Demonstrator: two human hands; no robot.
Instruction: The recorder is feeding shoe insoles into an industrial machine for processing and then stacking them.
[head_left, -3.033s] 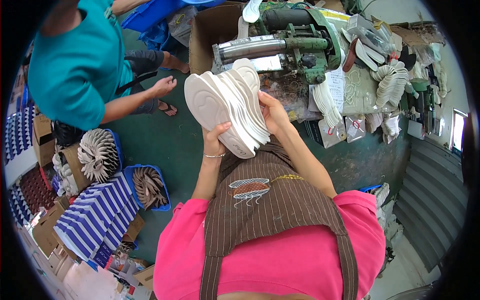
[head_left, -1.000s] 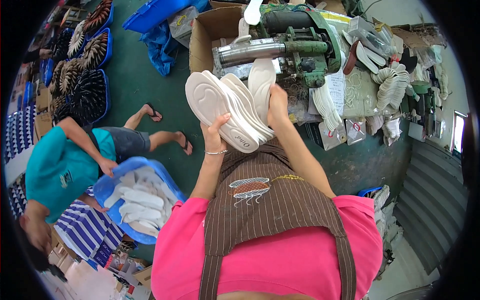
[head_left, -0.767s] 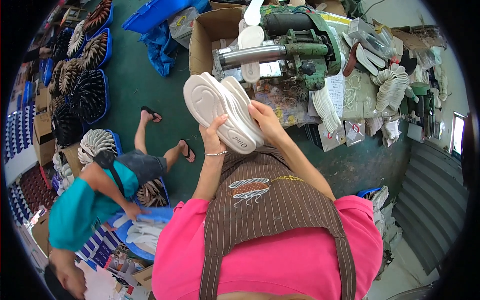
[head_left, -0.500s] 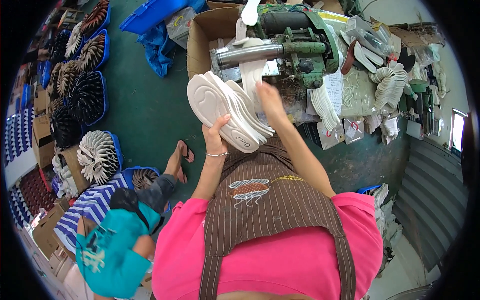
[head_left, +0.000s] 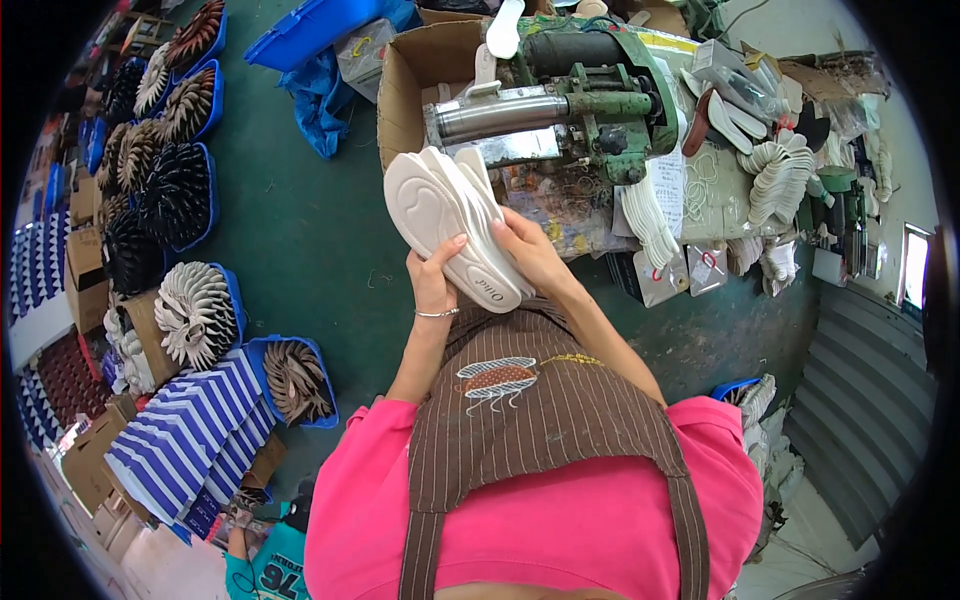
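Holding a fanned stack of white insoles (head_left: 450, 225) up in front of my chest, over the green floor (head_left: 300, 240). My left hand (head_left: 432, 283) grips the stack from below, thumb pressed on the face of the front insole, fingers curled behind. My right hand (head_left: 530, 255) is closed on the right edge of the same stack, fingers wrapped around the heel ends, thumb hidden. The top of the stack sits just below the metal roller of the green machine (head_left: 570, 100), close but I can't tell if touching. A cardboard box (head_left: 410, 80) stands behind the machine's left side. More white insoles (head_left: 780, 175) lie piled on the bench at right. Blue baskets of fanned soles (head_left: 195, 315) sit on the floor at left.
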